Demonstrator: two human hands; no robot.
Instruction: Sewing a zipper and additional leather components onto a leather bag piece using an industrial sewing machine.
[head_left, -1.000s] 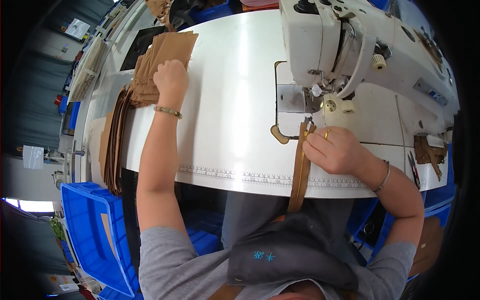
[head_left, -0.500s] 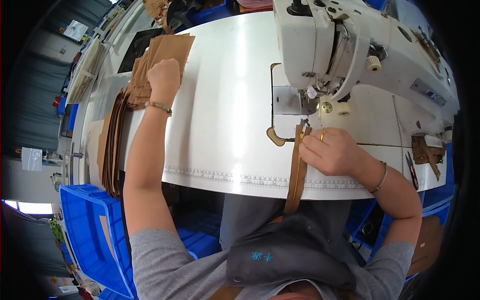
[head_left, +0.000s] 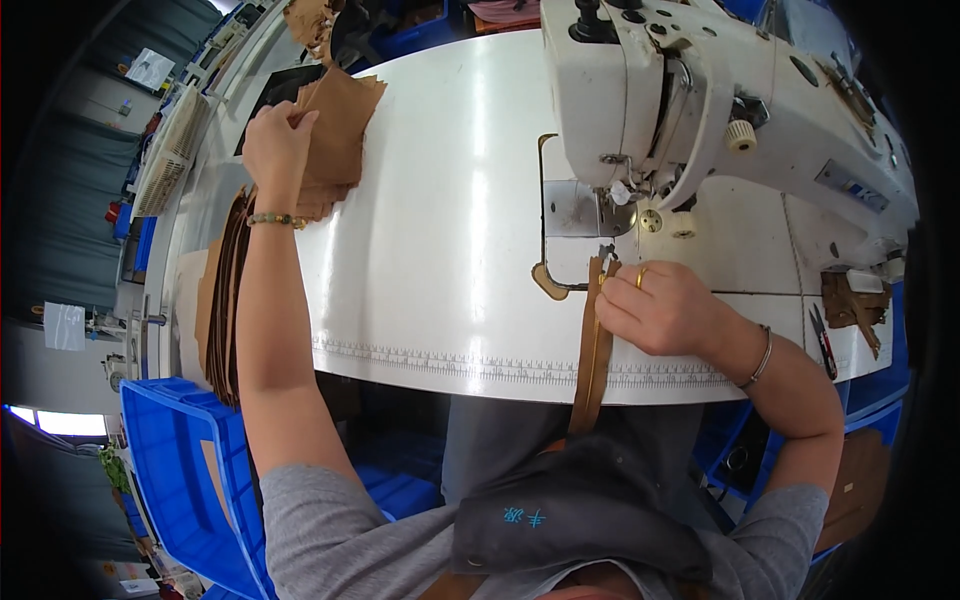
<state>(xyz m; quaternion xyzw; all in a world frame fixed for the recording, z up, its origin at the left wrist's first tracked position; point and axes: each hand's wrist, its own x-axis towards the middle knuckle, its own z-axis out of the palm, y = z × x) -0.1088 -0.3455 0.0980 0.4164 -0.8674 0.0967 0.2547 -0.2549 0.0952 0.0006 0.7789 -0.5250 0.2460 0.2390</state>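
At the upper left, my left hand (head_left: 278, 148) pinches at the left edge of the top brown fabric piece (head_left: 340, 125), which lies on a fanned stack of similar pieces. The fingertips partly hide the spot they grip. My right hand (head_left: 655, 308), with a ring on one finger, is closed on the upper end of a brown zipper (head_left: 592, 360). The zipper hangs over the table's front edge toward my lap. Its top end lies just in front of the sewing machine's presser foot (head_left: 612, 212), apart from it.
The white sewing machine (head_left: 700, 110) fills the upper right. Left of the tabletop's printed ruler (head_left: 450, 368) stands a pile of dark-edged brown pieces (head_left: 225, 310). Black-handled snips (head_left: 824, 342) and brown scraps (head_left: 855, 305) lie at right. A blue bin (head_left: 185, 470) sits lower left.
My left hand has moved left across the stack, from its middle to the edge of the top piece, whose outline has shifted. My right hand and the zipper stay almost in place.
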